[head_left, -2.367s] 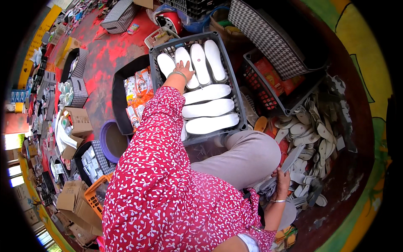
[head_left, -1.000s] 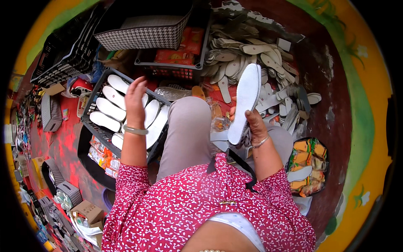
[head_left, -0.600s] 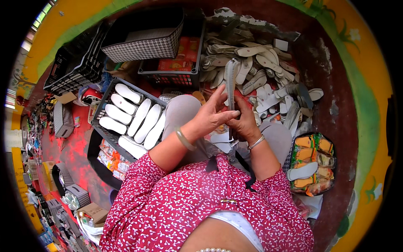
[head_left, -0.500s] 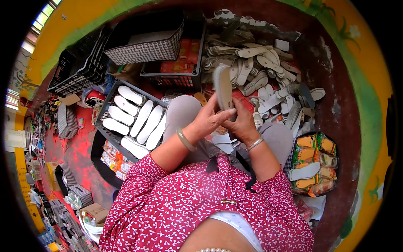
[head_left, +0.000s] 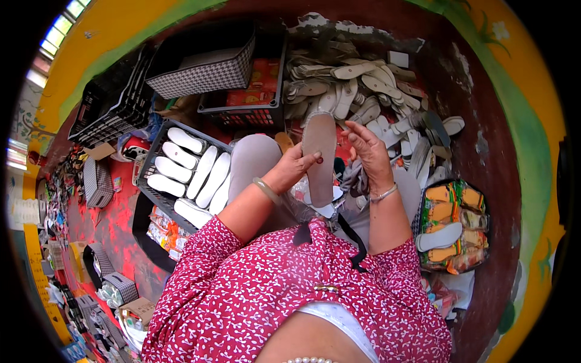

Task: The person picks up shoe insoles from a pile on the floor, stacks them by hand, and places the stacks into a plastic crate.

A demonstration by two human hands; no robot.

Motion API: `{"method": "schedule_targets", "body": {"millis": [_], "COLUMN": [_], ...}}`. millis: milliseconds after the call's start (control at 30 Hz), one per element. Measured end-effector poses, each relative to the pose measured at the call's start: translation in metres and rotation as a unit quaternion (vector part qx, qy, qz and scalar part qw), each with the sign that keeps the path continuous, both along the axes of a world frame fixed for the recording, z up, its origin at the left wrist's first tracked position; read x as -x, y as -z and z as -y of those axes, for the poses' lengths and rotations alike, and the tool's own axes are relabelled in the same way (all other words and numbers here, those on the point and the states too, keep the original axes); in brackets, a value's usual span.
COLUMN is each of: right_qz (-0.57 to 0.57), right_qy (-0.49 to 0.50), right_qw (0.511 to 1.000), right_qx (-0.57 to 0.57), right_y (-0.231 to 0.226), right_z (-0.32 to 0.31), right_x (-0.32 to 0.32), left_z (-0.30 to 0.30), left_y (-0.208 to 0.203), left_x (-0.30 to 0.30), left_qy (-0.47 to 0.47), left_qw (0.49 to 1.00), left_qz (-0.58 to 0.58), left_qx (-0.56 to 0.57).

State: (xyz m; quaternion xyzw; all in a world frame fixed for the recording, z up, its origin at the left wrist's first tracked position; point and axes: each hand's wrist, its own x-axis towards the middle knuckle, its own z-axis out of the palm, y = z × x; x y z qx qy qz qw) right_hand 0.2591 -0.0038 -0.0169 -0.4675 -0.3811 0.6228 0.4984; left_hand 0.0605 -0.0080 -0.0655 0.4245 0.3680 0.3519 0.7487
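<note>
A beige insole [head_left: 319, 134] stands upright in front of my chest, its broad face toward me. My left hand [head_left: 289, 170] grips its left edge, the thumb lying across the face near a small dark red mark. Just right of the insole is my right hand [head_left: 374, 158], apart from it, with fingers loosely bent and spread and nothing visible in them. Behind both hands lies a heap of loose insoles [head_left: 378, 81], mostly pale grey and beige.
To my left a dark crate [head_left: 151, 158] holds white insoles in rows. A houndstooth bin [head_left: 203, 78] rests on a black crate [head_left: 242, 112] with red packs. At my right, a container holds packaged yellow insoles [head_left: 440, 212], a loose grey insole [head_left: 439, 237] on top.
My right hand has let go of the insole and moved right, its fingers spreading. The insole has turned from nearly edge-on to face me and sits slightly lower in my left hand.
</note>
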Motion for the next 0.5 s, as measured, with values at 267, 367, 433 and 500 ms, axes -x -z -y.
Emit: {"method": "schedule_targets", "body": {"millis": [267,367,433,500], "right_qz": [0.028,-0.084,-0.141,-0.171], "right_qy": [-0.002,-0.007,0.005,0.032], "right_qw": [0.998,0.989,0.977,0.969], "right_qx": [0.048,0.121,0.160,0.173], "right_y": [0.007,0.011,0.013,0.018], "right_z": [0.000,-0.001,0.001,0.004], "right_x": [-0.010,-0.012,-0.013,-0.015], "left_z": [-0.001,0.002,0.002,0.006], "left_y": [-0.006,-0.003,-0.006,-0.006], "left_x": [-0.006,-0.007,-0.009,-0.011], "left_qy": [0.167,0.188,0.148,0.106], "left_qw": [0.981,0.979,0.988,0.991], "left_qz": [-0.090,-0.069,-0.036,0.010], "left_qx": [-0.045,-0.047,0.017,0.079]}}
